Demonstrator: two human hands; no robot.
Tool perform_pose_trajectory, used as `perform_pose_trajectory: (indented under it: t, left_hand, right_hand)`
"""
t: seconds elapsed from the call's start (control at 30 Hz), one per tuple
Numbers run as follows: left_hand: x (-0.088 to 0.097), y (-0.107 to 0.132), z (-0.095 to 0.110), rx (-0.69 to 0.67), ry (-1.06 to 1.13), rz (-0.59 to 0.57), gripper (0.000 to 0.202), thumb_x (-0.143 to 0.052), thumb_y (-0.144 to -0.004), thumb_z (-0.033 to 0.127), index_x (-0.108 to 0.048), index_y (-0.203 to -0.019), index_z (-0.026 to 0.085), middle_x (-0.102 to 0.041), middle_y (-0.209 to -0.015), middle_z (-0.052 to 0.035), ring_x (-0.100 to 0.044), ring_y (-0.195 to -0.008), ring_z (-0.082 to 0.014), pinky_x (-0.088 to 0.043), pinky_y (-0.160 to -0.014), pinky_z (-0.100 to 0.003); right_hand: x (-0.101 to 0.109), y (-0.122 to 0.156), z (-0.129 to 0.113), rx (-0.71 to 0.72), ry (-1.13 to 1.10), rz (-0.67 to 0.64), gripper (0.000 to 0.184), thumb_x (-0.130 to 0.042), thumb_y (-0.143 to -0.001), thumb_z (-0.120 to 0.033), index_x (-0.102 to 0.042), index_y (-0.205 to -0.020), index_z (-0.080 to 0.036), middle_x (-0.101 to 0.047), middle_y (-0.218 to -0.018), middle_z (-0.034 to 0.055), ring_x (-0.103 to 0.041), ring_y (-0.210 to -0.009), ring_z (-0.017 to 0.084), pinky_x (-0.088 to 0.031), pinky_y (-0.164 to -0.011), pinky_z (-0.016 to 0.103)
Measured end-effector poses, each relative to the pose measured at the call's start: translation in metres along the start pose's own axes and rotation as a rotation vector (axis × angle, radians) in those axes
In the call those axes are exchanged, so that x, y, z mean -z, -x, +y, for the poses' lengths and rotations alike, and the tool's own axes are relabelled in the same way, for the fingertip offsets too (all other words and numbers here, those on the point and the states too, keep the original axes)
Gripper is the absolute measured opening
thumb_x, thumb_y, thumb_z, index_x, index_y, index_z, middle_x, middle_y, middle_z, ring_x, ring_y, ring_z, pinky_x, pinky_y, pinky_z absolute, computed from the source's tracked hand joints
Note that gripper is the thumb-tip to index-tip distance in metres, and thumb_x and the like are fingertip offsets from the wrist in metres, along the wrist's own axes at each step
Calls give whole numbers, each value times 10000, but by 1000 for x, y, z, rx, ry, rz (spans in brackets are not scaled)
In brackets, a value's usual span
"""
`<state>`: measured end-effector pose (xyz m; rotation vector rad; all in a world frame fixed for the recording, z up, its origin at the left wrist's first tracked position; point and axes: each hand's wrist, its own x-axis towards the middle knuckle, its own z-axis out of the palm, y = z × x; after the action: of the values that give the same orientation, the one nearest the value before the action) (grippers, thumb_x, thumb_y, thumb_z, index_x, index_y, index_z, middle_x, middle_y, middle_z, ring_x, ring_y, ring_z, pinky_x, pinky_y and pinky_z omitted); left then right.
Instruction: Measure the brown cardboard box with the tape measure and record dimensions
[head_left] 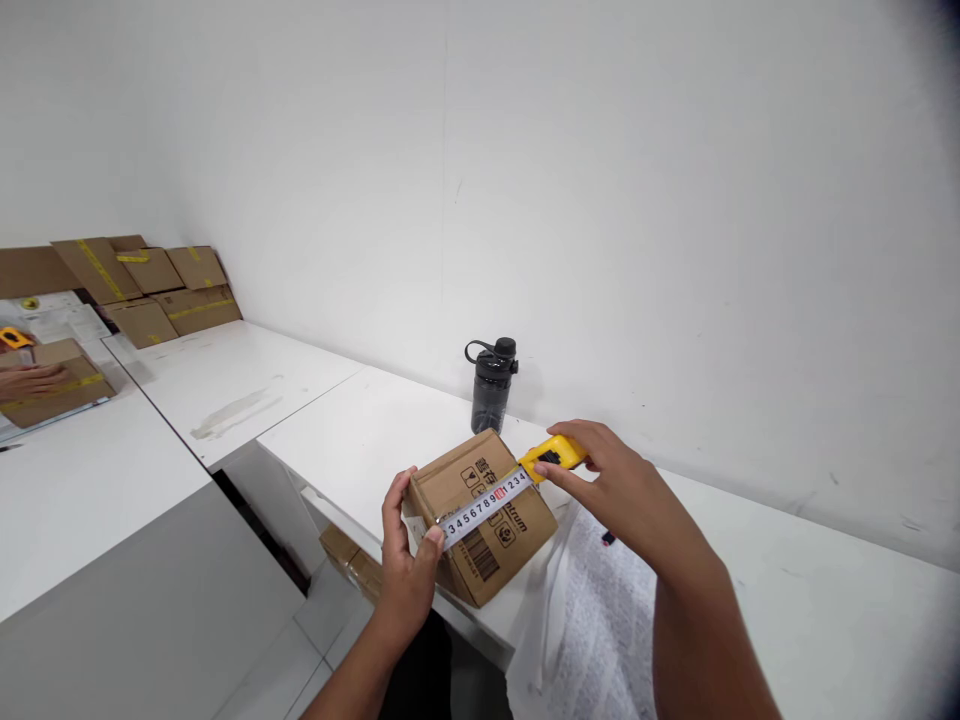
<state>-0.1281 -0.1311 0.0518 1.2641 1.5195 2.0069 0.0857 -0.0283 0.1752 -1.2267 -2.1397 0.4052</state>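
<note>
A small brown cardboard box [491, 540] sits near the front edge of a white table [787, 600]. A white measuring tape blade [486, 508] stretches across its top. My left hand [409, 555] grips the box's near corner, the thumb pinning the tape's end against it. My right hand [611, 480] is closed around the yellow tape measure case [553, 456] at the box's far right corner.
A dark water bottle [493, 385] stands behind the box by the white wall. A sheet of bubble wrap [600, 620] lies under my right forearm. Several flattened cardboard boxes [161, 285] lean at the far left, where another person's hand [30, 380] rests on a box.
</note>
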Motion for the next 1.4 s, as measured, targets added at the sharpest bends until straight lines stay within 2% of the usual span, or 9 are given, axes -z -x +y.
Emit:
perform_pose_trajectory:
  t: [0.8, 1.0, 1.2, 1.4]
  left_hand:
    - [1, -1, -1, -71, -42, -25, 620, -586, -835, 476, -382, -1375, 250, -403, -1444, -109, -355, -1350, -297, -292, -1117, -466]
    - [2, -1, -2, -64, -43, -17, 608, -576, -849, 454, -370, -1381, 247, -396, -1450, -110, -358, -1352, -290, -302, -1115, -456]
    - [2, -1, -2, -68, -49, -24, 605, -584, -849, 429, -369, -1383, 243, -391, -1456, -107, -354, -1356, -282, -300, -1117, -442]
    - [1, -3, -6, -98, -53, -3, 592, -578, -844, 434, -388, -1373, 248, -412, -1445, -93, -348, -1357, -273, -273, -1125, -439]
  right_hand:
    - [0, -1, -2, -31, -3, -21, 340, -532, -852, -456, -574, -1156, -312, -570, -1276, 19, -638, -962, 233, -552, -697, 348]
    - [-2, -2, 3, -11, -12, -18, 333, -542, -849, -465, -575, -1140, -307, -573, -1259, 16, -637, -960, 214, -543, -780, 358]
    - [-2, -2, 7, -17, -27, -33, 312, -552, -839, -465, -588, -1105, -305, -585, -1224, 33, -650, -851, 207, -548, -650, 331]
    - [-2, -3, 10, 18, -31, -17, 300, -574, -829, -460, -600, -1077, -293, -603, -1185, 46, -652, -832, 208, -546, -629, 323]
